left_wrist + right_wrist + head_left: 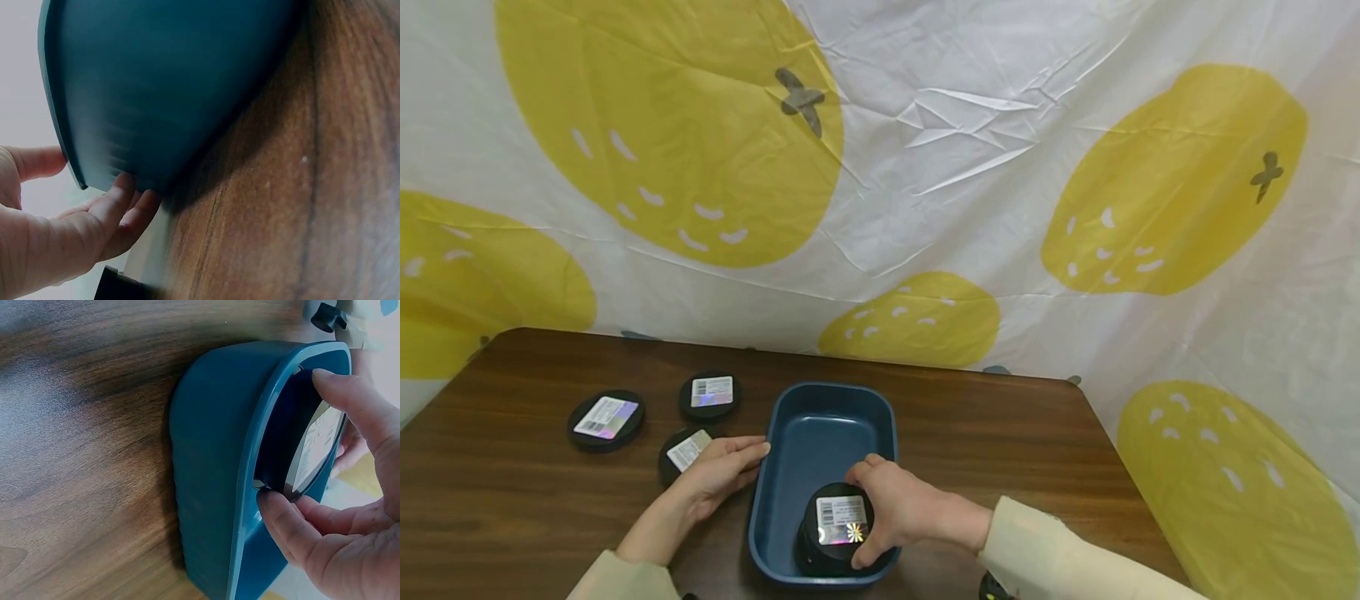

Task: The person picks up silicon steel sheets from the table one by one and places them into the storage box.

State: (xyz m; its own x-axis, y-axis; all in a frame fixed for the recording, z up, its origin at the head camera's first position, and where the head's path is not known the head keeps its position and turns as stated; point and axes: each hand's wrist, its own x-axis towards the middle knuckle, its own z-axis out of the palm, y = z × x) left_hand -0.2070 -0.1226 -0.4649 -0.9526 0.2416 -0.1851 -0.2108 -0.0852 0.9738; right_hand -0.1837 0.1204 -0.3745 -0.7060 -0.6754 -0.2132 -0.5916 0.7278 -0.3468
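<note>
A dark blue rectangular tub (820, 417) stands on the brown wooden table (535, 500). Inside its near end sits a round black container (838, 533) with a white label, and my right hand (895, 508) grips it with thumb and fingers curled round its rim. In the right wrist view the same container (315, 447) shows between my fingers (350, 394) over the tub (212, 475) rim. My left hand (718, 471) lies with straight fingers against the tub's left wall; the left wrist view shows those fingers (122, 206) touching the tub (162, 87) under its rim.
Three more black round containers with labels lie on the table left of the tub: one far left (606, 419), one behind (710, 394), one partly under my left hand (683, 452). A white cloth with yellow fruit shapes (925, 167) hangs behind the table.
</note>
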